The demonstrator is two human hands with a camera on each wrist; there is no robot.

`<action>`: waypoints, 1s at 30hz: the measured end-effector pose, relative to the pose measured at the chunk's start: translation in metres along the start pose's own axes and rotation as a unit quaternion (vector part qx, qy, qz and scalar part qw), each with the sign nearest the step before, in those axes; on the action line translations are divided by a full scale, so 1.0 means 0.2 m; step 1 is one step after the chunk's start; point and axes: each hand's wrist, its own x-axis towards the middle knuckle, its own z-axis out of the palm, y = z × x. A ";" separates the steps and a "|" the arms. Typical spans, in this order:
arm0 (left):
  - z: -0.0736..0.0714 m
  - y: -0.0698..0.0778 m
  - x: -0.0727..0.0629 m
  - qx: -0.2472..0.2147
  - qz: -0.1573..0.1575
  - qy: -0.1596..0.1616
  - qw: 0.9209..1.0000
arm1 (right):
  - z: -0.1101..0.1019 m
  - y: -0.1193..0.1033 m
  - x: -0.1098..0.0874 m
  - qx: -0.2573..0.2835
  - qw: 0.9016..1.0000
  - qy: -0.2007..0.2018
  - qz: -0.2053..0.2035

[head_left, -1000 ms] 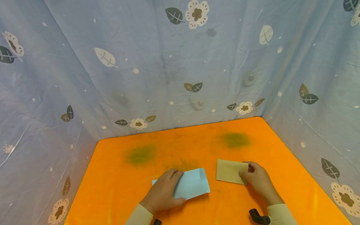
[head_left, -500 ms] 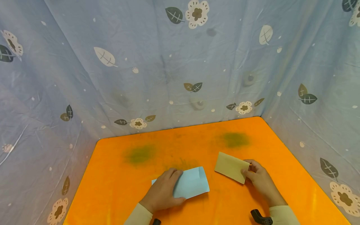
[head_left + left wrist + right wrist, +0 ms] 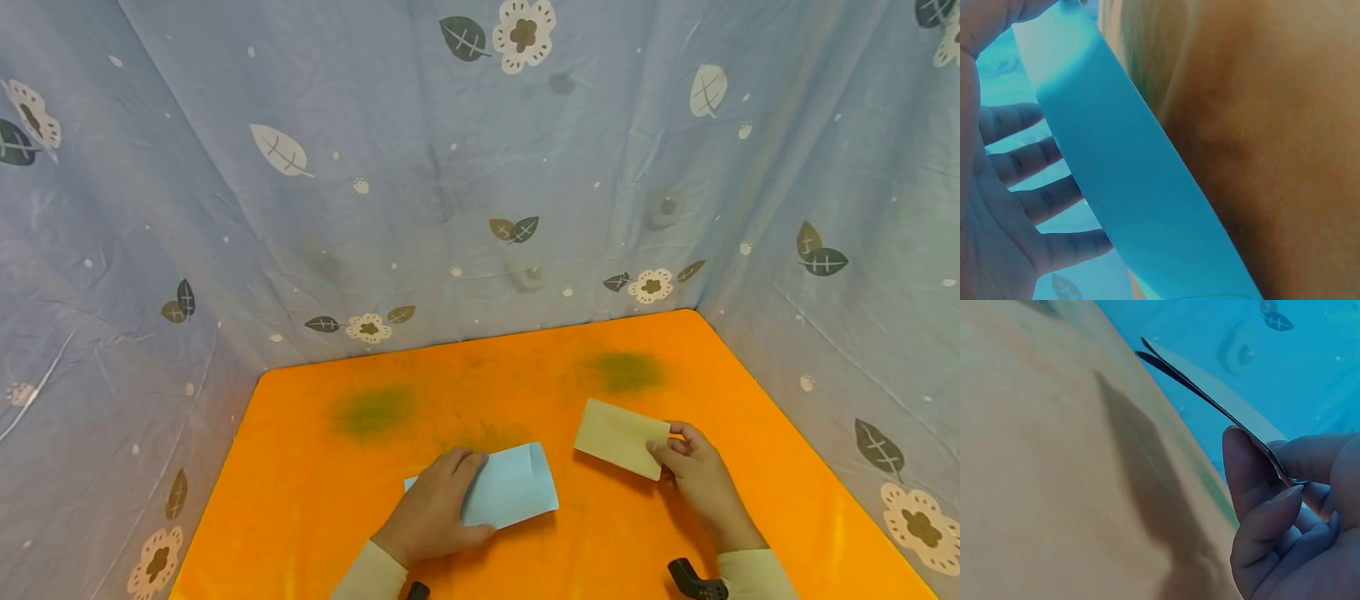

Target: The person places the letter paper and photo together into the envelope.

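Note:
My left hand (image 3: pixel 442 512) grips a light blue folded paper (image 3: pixel 513 490), shaped like an envelope, across its left part. The left wrist view has the thumb at the near edge of the blue paper (image 3: pixel 1122 156) and the other fingers spread along its far edge. Farther right, my right hand (image 3: pixel 701 479) pinches a pale yellow folded card (image 3: pixel 618 437) by its right end, tilted and raised off the table. Edge-on in the right wrist view, the yellow card (image 3: pixel 1210 401) shows two thin layers parting at the far end. My left palm hides the blue paper's left portion.
Both hands are over an orange table (image 3: pixel 480 375) with two greenish smudges. Blue curtains (image 3: pixel 420 167) printed with leaves and flowers stand around its back and sides. A black device part (image 3: pixel 697 581) sits at the right wrist.
My right hand has tilted the yellow card, its left end rising, and lifted it slightly toward the back. The left hand and blue paper have hardly moved.

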 end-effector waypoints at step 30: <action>0.01 0.00 0.00 0.002 -0.008 -0.011 1.000 | 0.12 -0.11 -0.06 0.037 0.998 -0.053 -0.007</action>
